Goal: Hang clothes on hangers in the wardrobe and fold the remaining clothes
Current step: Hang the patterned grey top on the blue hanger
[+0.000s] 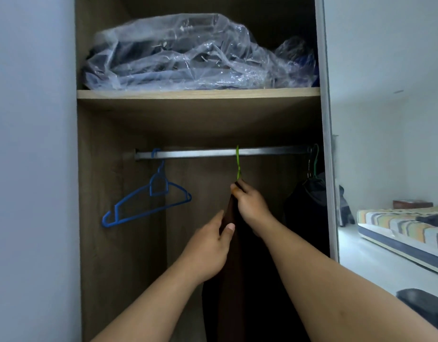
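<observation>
Head view: both hands' fingers pinch the dark garment (234, 243) under the green hanger (237, 161).

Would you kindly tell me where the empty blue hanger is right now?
In the head view, the blue hanger hangs tilted at the left end of the wardrobe rail, beneath the shelf and left of the green hanger carrying the dark garment.

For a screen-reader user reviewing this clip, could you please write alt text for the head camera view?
A person's right hand grips the top of a dark garment on a green hanger hooked over the wardrobe rail, while the left hand holds the cloth lower down. An empty blue hanger hangs at left; a plastic-wrapped bundle sits on the shelf above.
</observation>
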